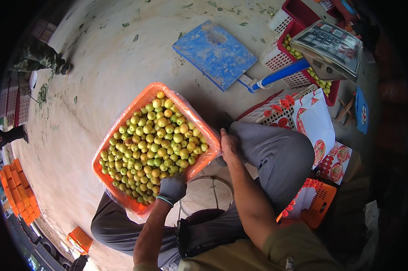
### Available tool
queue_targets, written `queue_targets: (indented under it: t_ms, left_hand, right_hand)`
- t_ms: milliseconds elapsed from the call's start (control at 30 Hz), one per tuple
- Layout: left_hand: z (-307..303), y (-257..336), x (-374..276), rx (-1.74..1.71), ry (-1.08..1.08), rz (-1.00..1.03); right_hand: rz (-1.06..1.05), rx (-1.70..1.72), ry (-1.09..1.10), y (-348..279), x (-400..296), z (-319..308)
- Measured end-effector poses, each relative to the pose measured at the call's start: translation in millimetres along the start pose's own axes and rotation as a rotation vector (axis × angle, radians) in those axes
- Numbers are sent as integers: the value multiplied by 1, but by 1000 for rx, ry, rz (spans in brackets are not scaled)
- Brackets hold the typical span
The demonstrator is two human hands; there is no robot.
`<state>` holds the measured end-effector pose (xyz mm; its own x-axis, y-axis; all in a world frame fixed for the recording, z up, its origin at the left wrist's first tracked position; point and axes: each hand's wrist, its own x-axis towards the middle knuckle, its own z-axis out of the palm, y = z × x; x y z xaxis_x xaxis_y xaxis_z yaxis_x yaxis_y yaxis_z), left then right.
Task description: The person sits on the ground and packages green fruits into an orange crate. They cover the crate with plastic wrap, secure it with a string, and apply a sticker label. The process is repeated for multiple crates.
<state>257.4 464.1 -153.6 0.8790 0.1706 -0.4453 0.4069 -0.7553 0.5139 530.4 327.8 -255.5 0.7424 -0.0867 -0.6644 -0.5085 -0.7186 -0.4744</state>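
Observation:
An orange plastic crate (204,164) lined with clear plastic film is full of small round green-yellow fruits (154,135). It is in front of my knees, tilted in the view. My left hand (173,188), in a grey glove with a light cuff, lies over the crate's near edge with its fingers at the fruits; the fingertips are hidden, so whether they grip the rim or a fruit does not show. At the crate's right corner, my bare right hand (228,145) is against the outer wall, thumb up, most fingers out of sight.
Beyond the crate stands a floor scale with a blue platform (217,50) and a keypad display (329,44). Red and white crates (282,50) with fruit are at right, above printed sheets (314,122) and an orange basket (321,203). Stacked orange crates (19,191) and a person's legs (37,57) are at left.

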Motion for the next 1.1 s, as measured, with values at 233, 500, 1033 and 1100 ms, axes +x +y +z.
queue_targets:
  t_ms: [233, 500, 1033, 1100]
  left_hand:
    - [10, 3, -12, -50, 181, -42]
    - [-1, 6, -123, -425, 449, -658]
    - [150, -21, -122, -2752, 405, -1385]
    - [149, -26, -116, -2879, 449, -1335]
  right_hand:
    - [-92, 55, -386, -92, -140, -24]
    - [-306, 15, -477, -40, -161, 6]
    - [422, 457, -1129, -8, -254, 42]
    - [307, 407, -1168, -14, -264, 43]
